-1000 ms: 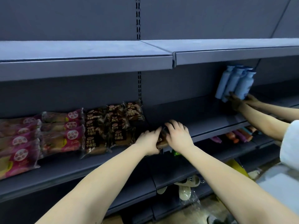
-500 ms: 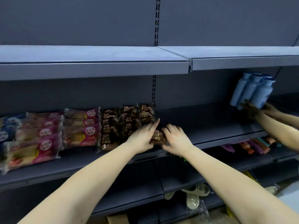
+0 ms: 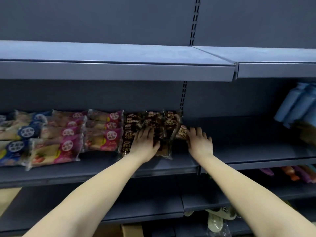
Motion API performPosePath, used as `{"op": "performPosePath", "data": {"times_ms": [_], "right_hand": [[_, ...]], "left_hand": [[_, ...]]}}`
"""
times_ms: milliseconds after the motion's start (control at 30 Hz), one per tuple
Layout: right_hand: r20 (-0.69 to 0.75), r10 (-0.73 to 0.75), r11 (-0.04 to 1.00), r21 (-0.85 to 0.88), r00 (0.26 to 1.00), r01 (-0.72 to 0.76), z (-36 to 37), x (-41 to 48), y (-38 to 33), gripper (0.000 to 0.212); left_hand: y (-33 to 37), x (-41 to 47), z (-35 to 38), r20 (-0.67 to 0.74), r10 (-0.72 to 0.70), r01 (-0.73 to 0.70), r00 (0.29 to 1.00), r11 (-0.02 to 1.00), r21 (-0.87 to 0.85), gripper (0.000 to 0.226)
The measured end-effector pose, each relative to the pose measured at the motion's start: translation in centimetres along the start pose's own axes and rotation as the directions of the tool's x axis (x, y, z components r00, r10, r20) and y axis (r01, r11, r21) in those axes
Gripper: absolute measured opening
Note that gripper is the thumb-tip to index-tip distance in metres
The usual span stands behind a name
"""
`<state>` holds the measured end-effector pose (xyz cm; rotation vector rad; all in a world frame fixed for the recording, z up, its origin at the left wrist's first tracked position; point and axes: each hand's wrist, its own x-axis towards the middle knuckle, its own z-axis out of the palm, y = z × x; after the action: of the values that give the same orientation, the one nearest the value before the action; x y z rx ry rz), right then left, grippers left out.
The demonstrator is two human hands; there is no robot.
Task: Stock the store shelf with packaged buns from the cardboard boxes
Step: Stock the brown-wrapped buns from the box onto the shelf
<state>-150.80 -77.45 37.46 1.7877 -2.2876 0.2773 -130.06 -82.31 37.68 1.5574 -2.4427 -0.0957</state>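
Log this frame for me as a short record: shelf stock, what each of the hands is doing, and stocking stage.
shelf: middle shelf, partly stocked
stock, left to right: blue-label bun packs, pink bun packs, dark brown bun packs
left hand: rests flat on the dark brown bun packs
right hand: touches the rightmost brown pack, fingers spread
far right: blue bottles
stage: the rightmost brown pack lies at the end of the row

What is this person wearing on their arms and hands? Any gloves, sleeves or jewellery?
Nothing that shows. The left hand and right hand are bare, with no gloves and no rings visible. The left forearm and right forearm are uncovered down to the picture's edge: no sleeves, watch or bracelet in view.
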Motion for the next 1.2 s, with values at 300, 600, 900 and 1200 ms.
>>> {"op": "performPosePath", "data": {"times_ms": [300,600,900,1200], "right_hand": [[0.182,-0.023,0.998,0.069,0.983,0.011,2.2,2.2,-1.6,0.077],[0.173,0.076,0.984,0.147,0.982,-0.102,4.7,3.2,-3.9,0.078],[0.102,0.036,0.980,0.192,0.994,-0.056,5.1,3.8,-3.9,0.082],[-0.098,-0.029,0.982,0.182,0.995,0.047,5.6,3.3,-3.8,0.055]], "left_hand": [[0.7,-0.3,3.2,0.022,-0.047,0.043,0.999,0.989,0.140,0.071],[0.3,-0.1,4.9,-0.193,0.018,0.013,0.981,0.987,0.157,0.067],[-0.2,-0.3,5.5,-0.364,0.032,0.031,0.931,0.986,0.165,0.058],[-0.5,-0.2,6.1,-0.434,0.102,-0.054,0.895,0.991,0.121,0.049]]}}
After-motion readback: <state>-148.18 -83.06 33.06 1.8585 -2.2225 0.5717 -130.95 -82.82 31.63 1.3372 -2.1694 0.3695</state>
